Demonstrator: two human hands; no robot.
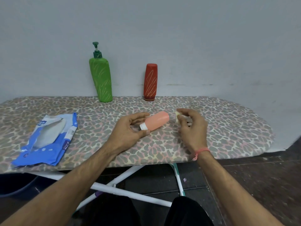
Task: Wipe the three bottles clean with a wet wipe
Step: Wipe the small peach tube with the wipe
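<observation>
Two hands, left hand gripping smooth pink bottle, right hand pinching crumpled wipe

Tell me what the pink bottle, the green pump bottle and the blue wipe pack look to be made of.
Pink bottle: likely plastic, a smooth matte body in even colour with a white cap.
Green pump bottle: probably plastic with a dull finish, scrawled with pale streaks; the darker green pump head looks like moulded plastic.
Blue wipe pack: thin plastic film, crinkled and glossy, catching light along its folds.
</observation>
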